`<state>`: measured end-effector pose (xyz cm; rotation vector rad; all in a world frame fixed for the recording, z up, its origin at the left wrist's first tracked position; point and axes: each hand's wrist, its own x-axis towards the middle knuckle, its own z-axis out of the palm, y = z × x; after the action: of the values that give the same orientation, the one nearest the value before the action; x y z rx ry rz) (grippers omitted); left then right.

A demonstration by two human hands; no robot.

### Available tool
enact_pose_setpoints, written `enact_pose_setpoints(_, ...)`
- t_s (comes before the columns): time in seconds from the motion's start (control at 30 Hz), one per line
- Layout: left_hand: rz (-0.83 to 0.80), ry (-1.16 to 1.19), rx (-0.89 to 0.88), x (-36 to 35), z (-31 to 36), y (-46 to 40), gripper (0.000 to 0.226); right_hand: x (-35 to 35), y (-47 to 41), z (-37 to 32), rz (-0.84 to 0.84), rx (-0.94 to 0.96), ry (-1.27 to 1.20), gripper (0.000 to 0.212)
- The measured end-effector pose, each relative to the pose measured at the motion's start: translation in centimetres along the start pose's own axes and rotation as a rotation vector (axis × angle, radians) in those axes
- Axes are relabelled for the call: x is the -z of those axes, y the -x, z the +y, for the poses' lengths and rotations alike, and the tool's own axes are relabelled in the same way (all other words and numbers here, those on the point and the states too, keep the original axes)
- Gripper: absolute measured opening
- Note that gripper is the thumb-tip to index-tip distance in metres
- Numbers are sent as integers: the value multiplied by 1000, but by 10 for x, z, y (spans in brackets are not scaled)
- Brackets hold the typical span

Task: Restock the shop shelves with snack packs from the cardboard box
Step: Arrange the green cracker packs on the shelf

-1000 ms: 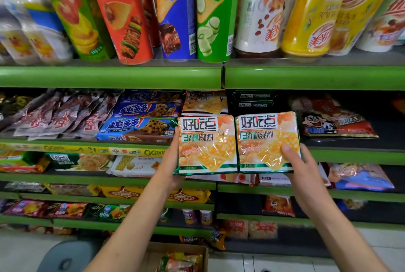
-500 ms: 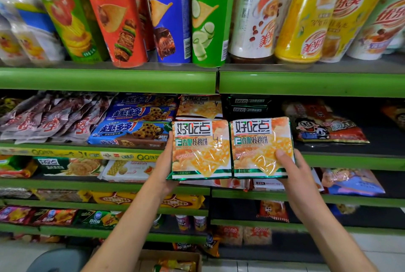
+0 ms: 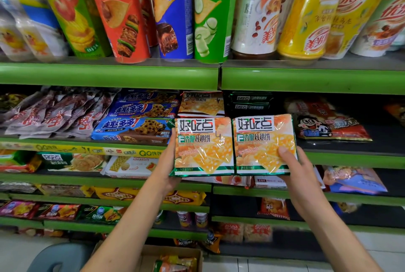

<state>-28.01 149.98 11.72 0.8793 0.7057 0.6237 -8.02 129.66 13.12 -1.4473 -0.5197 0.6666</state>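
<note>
Two glossy orange-and-white biscuit packs with green bottom bands are being held side by side, upright and facing the camera, one in each hand. The left pack (image 3: 202, 146) is being gripped along its left edge by the left hand (image 3: 169, 162), whose fingers are hidden behind the wrapper; the forearm is being extended up from the lower left. The right pack (image 3: 264, 143) is being pinched at its lower right corner by the right hand (image 3: 295, 171), the thumb (image 3: 285, 153) being pressed flat on the front and the other fingers curled behind. The right forearm is being raised from the lower right. The inner edges of the two packs are touching between the hands.

Directly behind the packs, beyond the fingertips, a stack of matching orange biscuit packs (image 3: 201, 105) is lying on the green-edged metal shelf (image 3: 350, 157). To the left of the left hand, blue chocolate-chip cookie packs (image 3: 135, 127) are being displayed on the same shelf. To the right of the right hand, a red pack with a cartoon face (image 3: 328, 127) is lying flat. Above both hands, tall crisp tubes (image 3: 171, 8) are standing on the upper shelf. Below the left forearm, at the bottom edge, an open brown cardboard box (image 3: 175, 252) holding more packs is sitting on the floor.
</note>
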Motion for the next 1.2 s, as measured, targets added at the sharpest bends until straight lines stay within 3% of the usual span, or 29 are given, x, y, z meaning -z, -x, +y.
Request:
enact_pose_setpoints(0.4,22,-24,18,-3,1,4,57,0,2,-1,8,3,-12,136)
enact_pose_setpoints(0.57,12,-21,14,-1,0,2,56,-2,3,-4,9,15,-24,128)
enact_pose_setpoints(0.73,14,-15,20,0,1,0,54,-6,4,-4,3,25,-59,101)
enact_pose_setpoints(0.87,8,-17,28,0,2,0,55,-6,5,-3,-1,11,-59,110)
enact_pose_setpoints(0.97,14,-12,24,0,2,0,56,-7,4,-5,-3,19,-61,99)
enact_pose_setpoints(1.2,19,-2,14,1,1,1,55,-7,3,-4,7,7,-73,106)
